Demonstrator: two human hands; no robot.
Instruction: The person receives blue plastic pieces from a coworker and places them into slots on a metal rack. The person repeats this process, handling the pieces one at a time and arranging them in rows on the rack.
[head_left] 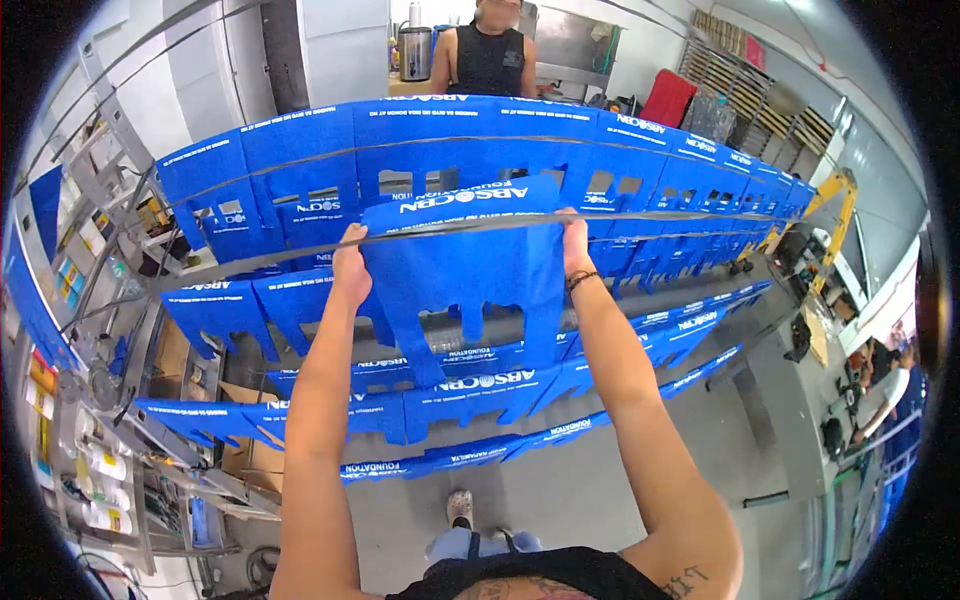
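In front of me a blue printed fabric bag panel (470, 262) hangs draped over a taut dark line (650, 217). White lettering runs along its top, and its lower edge has handle-shaped cut-outs. My left hand (350, 268) is closed at the panel's left upper edge, thumb up beside the line. Opposite, my right hand (575, 245), with a dark bracelet at the wrist, is closed on the right upper edge. Both forearms reach forward from the lower edge. The fingers behind the fabric are hidden.
Rows of similar blue panels (450, 135) hang on parallel lines behind and below. A person (490, 55) in a black sleeveless top stands beyond them. Metal shelving (100, 440) with containers is at left, a yellow frame (832, 190) at right, and grey floor (640, 500) below.
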